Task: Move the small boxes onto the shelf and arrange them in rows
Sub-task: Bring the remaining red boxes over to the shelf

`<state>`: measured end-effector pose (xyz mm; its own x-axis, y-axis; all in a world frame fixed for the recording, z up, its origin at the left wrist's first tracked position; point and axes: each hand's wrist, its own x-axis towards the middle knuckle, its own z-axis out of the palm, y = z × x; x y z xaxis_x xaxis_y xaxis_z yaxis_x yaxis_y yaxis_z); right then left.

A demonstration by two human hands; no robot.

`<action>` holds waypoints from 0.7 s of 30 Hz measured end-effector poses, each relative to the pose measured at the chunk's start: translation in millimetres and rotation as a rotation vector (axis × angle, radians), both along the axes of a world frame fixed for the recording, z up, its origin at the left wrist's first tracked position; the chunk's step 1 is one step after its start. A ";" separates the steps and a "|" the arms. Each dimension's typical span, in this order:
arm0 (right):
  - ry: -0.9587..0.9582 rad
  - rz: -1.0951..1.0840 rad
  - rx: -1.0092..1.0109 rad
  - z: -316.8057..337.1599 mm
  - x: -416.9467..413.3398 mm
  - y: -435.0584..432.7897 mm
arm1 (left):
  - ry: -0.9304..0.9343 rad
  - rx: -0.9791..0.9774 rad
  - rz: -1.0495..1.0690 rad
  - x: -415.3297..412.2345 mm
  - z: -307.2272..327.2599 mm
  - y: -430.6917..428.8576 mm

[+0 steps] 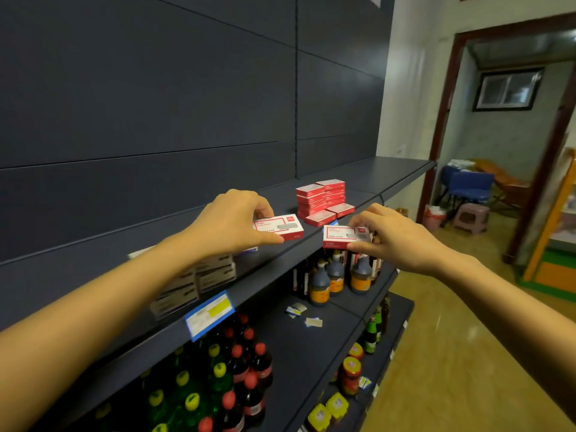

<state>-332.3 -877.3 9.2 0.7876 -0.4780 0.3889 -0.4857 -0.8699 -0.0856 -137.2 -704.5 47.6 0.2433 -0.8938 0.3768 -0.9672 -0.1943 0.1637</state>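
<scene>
1. Dark sauce bottles [336, 275] with orange labels stand close together at 5 o'clock.
2. Soda bottles [237, 369] with red and yellow caps crowd the bottom edge at 6 to 7 o'clock.
3. A blue-edged price tag [209, 313] with a yellow patch hangs tilted at 7 o'clock.
4. Loose paper labels [304, 314] lie scattered at 6 o'clock.
5. Jars [350, 374] with red and yellow lids sit at 5 o'clock, with green bottles [372, 333] just above them.
6. A brown door frame [442, 120] rises at 2 to 3 o'clock. Through it show a blue chair [470, 185], a small stool [470, 218] and a window [506, 88].
7. A glossy tan floor [452, 353] fills 4 o'clock.
</scene>
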 end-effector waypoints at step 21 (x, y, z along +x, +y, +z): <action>0.047 0.235 0.121 -15.2 65.0 -216.1 | -0.095 0.150 0.150 17.1 -29.3 -181.7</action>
<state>-267.3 -1093.4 -6.0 0.8984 -0.3209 0.2999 -0.2777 -0.9440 -0.1781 -120.1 -886.2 18.3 0.3477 -0.8979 0.2700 -0.9353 -0.3525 0.0319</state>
